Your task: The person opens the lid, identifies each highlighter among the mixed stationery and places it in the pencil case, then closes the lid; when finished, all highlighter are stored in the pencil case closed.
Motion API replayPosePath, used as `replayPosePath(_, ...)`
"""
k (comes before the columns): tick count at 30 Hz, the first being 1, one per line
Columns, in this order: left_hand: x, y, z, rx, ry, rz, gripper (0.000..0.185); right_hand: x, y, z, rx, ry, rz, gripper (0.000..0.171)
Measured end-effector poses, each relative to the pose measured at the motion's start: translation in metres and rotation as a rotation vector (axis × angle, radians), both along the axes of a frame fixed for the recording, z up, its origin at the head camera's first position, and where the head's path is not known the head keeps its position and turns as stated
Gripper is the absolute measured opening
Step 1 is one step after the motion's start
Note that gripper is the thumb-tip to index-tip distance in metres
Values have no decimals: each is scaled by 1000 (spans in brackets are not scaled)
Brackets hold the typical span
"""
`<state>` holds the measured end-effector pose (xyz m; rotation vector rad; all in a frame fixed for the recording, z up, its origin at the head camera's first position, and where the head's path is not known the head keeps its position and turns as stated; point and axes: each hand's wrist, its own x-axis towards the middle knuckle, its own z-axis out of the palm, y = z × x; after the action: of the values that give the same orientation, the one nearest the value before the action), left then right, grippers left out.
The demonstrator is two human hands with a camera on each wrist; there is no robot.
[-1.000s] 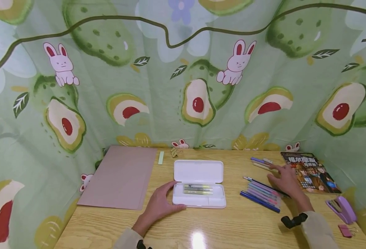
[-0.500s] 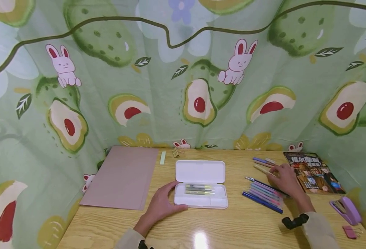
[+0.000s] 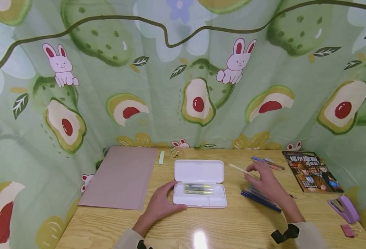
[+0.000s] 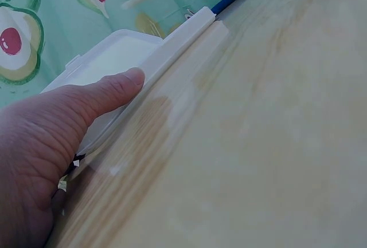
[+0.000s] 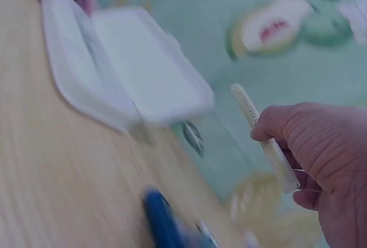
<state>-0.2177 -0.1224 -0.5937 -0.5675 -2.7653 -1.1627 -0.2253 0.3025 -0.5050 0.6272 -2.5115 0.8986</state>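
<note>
A white pencil case (image 3: pixel 199 184) lies open on the wooden table (image 3: pixel 201 224) with a few pens in its tray. My left hand (image 3: pixel 159 204) rests against the case's left end, thumb along its front edge (image 4: pixel 114 90). My right hand (image 3: pixel 265 181) is lifted right of the case and pinches a cream pen (image 3: pixel 239 168) that points left toward the case; the same cream pen (image 5: pixel 265 139) shows between thumb and fingers in the right wrist view. Under that hand lies a bunch of coloured pens (image 3: pixel 260 199).
A pink folder (image 3: pixel 120 176) lies at the left. A few more pens (image 3: pixel 268 162) and a magazine (image 3: pixel 311 171) lie at the back right. A purple stapler (image 3: pixel 344 207) and a pink clip (image 3: pixel 347 230) sit at the right edge. Patterned green cloth (image 3: pixel 183 76) walls the table.
My right hand picked the cream pen from the back-right pens and carried it left toward the case. The left hand stayed at the case.
</note>
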Motion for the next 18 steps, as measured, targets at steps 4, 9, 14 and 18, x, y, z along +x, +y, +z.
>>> replayPosePath(4,0,0,-1,2,-9,-5,100,3,-34,-6,13,8,80,15)
replayPosePath(9,0,1,-2,8,-1,-18,98,1,-73,-21,52,2,162,16)
replayPosePath(14,0,0,-2,8,13,-22,99,0,-103,-34,113,-96,223,10)
replayPosePath(18,0,0,-1,7,12,-14,100,-1,-120,-41,167,-137,248,7)
